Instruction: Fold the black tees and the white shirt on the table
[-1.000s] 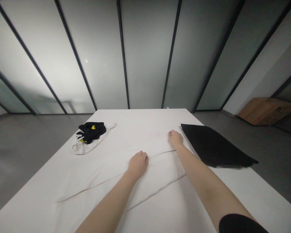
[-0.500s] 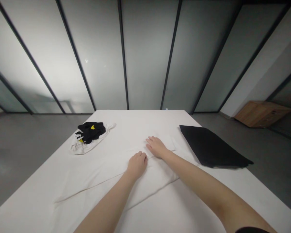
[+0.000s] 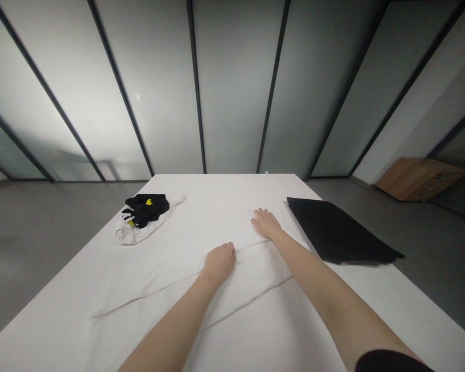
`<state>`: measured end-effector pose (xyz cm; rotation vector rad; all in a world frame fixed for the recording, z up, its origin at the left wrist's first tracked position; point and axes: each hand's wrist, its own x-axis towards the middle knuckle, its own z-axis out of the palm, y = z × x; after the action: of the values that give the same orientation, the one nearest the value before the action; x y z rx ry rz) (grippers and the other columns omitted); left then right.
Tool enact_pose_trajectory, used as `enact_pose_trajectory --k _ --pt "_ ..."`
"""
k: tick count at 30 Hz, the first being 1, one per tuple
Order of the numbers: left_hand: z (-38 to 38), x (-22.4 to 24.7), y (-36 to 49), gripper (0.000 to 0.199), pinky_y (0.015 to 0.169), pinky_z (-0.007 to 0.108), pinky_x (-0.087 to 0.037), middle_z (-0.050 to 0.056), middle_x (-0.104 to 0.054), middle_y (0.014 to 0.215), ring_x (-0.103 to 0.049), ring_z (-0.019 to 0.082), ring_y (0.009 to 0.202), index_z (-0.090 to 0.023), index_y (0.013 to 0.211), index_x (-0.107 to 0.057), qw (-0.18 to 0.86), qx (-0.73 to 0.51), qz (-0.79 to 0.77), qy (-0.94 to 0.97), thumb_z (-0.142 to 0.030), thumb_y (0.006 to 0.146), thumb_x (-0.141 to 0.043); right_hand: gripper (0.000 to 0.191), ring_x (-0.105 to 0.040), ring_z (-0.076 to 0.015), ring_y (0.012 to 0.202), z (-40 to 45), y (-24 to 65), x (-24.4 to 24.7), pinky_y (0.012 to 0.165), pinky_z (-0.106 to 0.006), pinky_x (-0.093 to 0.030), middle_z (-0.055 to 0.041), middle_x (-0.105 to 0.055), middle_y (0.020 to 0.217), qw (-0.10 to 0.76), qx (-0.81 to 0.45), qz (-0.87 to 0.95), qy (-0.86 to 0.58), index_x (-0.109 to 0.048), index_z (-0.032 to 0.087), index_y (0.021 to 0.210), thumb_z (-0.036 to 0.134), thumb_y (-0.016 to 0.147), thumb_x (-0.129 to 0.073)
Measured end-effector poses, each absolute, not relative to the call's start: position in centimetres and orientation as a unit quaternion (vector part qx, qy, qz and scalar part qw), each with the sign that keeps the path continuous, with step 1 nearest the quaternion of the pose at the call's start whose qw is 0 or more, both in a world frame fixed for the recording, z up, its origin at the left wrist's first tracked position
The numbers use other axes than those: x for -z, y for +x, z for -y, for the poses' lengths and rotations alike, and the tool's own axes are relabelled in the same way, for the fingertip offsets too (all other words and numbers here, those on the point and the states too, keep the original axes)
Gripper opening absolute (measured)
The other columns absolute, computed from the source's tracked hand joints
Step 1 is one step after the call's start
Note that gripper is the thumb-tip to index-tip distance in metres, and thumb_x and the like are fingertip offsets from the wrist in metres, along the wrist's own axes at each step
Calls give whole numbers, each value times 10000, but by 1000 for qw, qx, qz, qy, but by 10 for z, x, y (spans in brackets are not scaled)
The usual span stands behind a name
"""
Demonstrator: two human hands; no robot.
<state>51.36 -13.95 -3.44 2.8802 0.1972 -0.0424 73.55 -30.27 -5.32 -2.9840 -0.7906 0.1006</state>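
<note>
A white cloth (image 3: 251,276) lies spread and partly folded over itself on the white table (image 3: 232,194), and it nearly blends into the tabletop. Its folded edge runs slantwise from lower left to upper right. My left hand (image 3: 220,261) rests on this edge near the middle, fingers curled down and closed on the fabric; the fingertips are hidden beneath the hand. Farther up and to the right, my right hand (image 3: 266,223) is open, palm down, with its fingers stretched out flat over the cloth's far right part.
At the far left lies a crumpled black garment with yellow and white patches (image 3: 147,211) on a bunched white cloth (image 3: 129,237). A flat black folded sheet (image 3: 337,230) lies on the table's right side. Beyond the table stand frosted glass panels (image 3: 236,93) and a wooden cabinet (image 3: 418,178).
My right hand has slid to the right and slightly away from me over the cloth, apart from the left hand. My left hand has stayed in place.
</note>
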Motion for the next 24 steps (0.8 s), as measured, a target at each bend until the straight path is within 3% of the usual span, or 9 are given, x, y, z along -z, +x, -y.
enact_pose_trajectory --k 6,9,12,15,20,24 --pt "138 34 516 304 816 348 -518 124 -776 1063 -751 259 1004 -202 1164 -607 125 41 -92 987 -291 1116 -320 600 -221 -354 1616 295 723 37 1288 -558 -153 -188 -321 1724 17 -15 247 -969 -417 105 1620 351 1081 -321" --pt "136 33 516 333 794 335 -514 108 -765 1034 -743 241 956 -206 1238 -564 164 5 -129 978 -276 1126 -259 594 -125 -339 1640 274 693 28 1302 -565 -69 -116 -260 1759 25 12 275 -961 -401 175 1642 368 1090 -301" --pt "133 32 515 331 921 340 -505 126 -725 1189 -696 231 1079 -208 1259 -568 171 -93 -140 971 -250 1112 -274 598 -169 -318 1635 253 649 31 1306 -526 -106 -86 -291 1752 82 29 373 -924 -391 212 1656 389 1098 -266" --pt "128 34 513 380 1101 398 -435 174 -632 1428 -580 285 1322 -184 1369 -575 116 -157 -156 968 -308 1092 -347 594 -214 -297 1626 246 619 43 1301 -485 -158 -74 -301 1750 107 1 411 -905 -394 230 1655 395 1109 -228" --pt "113 45 503 645 1241 580 -274 251 -385 1676 -335 435 1554 -84 1602 -426 61 -56 -208 975 -451 1073 -391 600 -228 -333 1620 262 630 53 1293 -517 -168 -96 -271 1757 82 -43 342 -935 -379 239 1662 426 1098 -297" --pt "95 48 489 702 1245 618 -255 241 -302 1717 -281 457 1580 -105 1648 -377 40 -18 -222 974 -507 1071 -369 615 -227 -335 1619 276 657 53 1284 -526 -174 -113 -255 1761 66 -33 298 -952 -357 225 1671 434 1095 -308"
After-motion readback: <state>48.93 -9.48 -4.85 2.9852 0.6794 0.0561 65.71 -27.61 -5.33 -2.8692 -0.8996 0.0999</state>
